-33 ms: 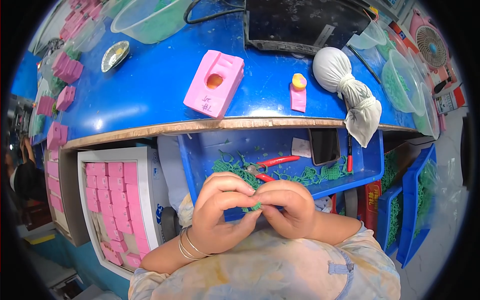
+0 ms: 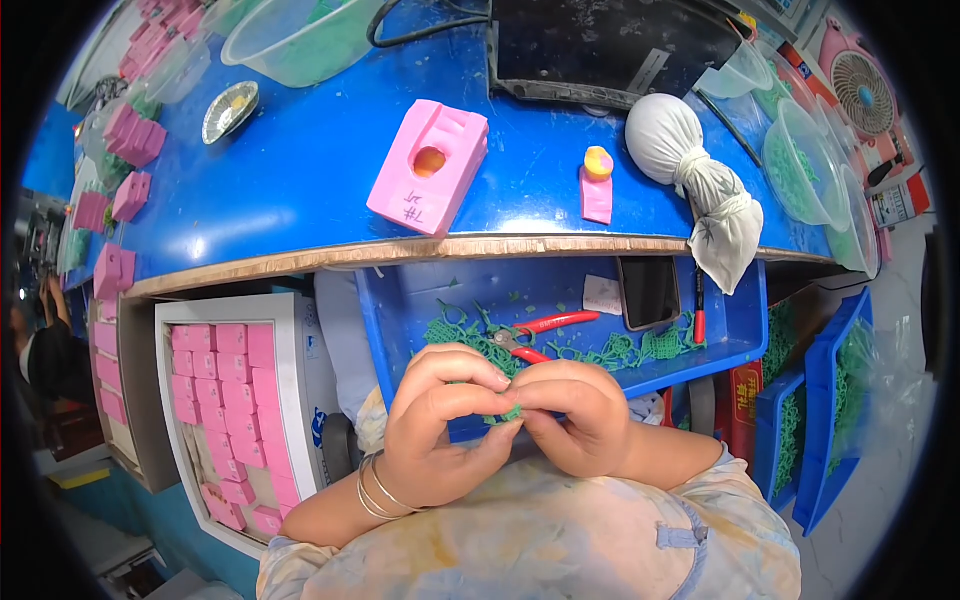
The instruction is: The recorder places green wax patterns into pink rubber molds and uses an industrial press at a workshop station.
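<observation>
My left hand [image 2: 440,435] and my right hand [image 2: 578,425] meet close to my chest, fingertips pinched together on a small green piece [image 2: 511,412]. Bangles ring my left wrist. Just beyond the hands, a blue tray [image 2: 740,335] under the table edge holds a litter of green lattice scraps [image 2: 625,352] and red-handled cutters [image 2: 535,333]. A dark phone [image 2: 648,290] lies in the same tray.
On the blue table [image 2: 300,190] sit a pink mould block [image 2: 430,168], a small pink piece topped with a yellow ball [image 2: 597,183], a tied white cloth bag [image 2: 690,170] and clear bowls [image 2: 810,160]. A white box of pink blocks [image 2: 230,400] stands at left, blue bins [image 2: 800,430] at right.
</observation>
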`<action>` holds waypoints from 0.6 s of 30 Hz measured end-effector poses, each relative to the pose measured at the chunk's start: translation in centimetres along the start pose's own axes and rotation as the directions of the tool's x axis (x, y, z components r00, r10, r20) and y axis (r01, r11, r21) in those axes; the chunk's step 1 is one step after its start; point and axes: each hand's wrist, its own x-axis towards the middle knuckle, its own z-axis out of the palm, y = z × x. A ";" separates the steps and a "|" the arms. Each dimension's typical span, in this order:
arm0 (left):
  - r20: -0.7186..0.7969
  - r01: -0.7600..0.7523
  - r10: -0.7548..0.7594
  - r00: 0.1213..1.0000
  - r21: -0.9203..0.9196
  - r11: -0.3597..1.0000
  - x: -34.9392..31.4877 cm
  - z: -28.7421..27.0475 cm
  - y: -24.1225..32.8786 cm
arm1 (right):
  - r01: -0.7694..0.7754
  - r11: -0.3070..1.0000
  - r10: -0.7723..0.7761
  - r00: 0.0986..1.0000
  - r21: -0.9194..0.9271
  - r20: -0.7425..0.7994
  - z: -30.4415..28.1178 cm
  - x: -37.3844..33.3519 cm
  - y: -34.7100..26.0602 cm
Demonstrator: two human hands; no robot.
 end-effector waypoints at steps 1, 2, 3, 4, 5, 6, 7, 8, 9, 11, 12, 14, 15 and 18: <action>0.008 -0.006 0.006 1.000 -0.007 1.000 0.0 0.0 0.0 | 0.015 1.000 -0.015 0.999 -0.015 0.039 -0.1 0.0 0.0; 0.008 -0.006 0.006 1.000 -0.007 1.000 -0.1 0.0 -0.1 | 0.015 1.000 -0.014 0.999 -0.014 0.040 0.0 0.0 0.0; -0.002 -0.007 0.007 1.000 -0.023 1.000 -0.1 0.1 -0.1 | 0.012 1.000 -0.011 0.999 -0.016 0.038 0.0 -0.1 0.0; -0.012 -0.009 0.008 1.000 -0.038 0.999 -0.1 0.1 -0.1 | 0.009 1.000 -0.008 0.999 -0.017 0.037 0.1 -0.1 0.0; -0.013 -0.008 0.008 1.000 -0.037 0.999 -0.1 0.1 -0.1 | 0.009 1.000 -0.009 0.999 -0.017 0.038 0.1 -0.1 0.0; -0.014 -0.011 0.011 1.000 -0.035 0.999 -0.1 0.1 -0.2 | 0.008 1.000 -0.007 0.999 -0.021 0.035 0.2 0.0 0.0; -0.015 -0.014 0.014 1.000 -0.033 0.999 -0.2 0.1 -0.2 | 0.006 1.000 -0.005 1.000 -0.026 0.031 0.2 0.0 0.0; -0.015 -0.014 0.013 1.000 -0.033 0.999 -0.2 0.1 -0.2 | 0.006 1.000 -0.005 0.999 -0.026 0.031 0.2 0.0 0.0; -0.017 -0.017 0.017 1.000 -0.040 0.999 -0.2 0.1 -0.4 | 0.007 1.000 -0.006 0.999 -0.031 0.034 0.2 0.0 0.0; -0.018 -0.021 0.020 1.000 -0.047 0.999 -0.3 0.2 -0.5 | 0.008 0.999 -0.006 0.999 -0.036 0.037 0.2 0.0 0.0; -0.030 -0.003 0.001 1.000 -0.064 0.998 -0.4 0.2 -0.4 | 0.011 0.999 -0.009 0.999 -0.038 0.045 0.2 0.0 0.0; -0.042 0.014 -0.017 0.999 -0.081 0.997 -0.5 0.4 -0.5 | 0.015 0.999 -0.013 0.999 -0.040 0.052 0.2 0.0 0.0; -0.078 0.033 -0.045 0.996 -0.142 0.989 -0.7 0.6 -0.7 | -0.001 1.000 0.002 0.999 -0.025 0.045 0.2 0.0 0.0; -0.078 0.084 -0.096 0.992 -0.140 0.987 -0.5 0.4 -0.3 | -0.041 0.999 0.041 0.999 0.010 0.006 0.4 -0.2 0.0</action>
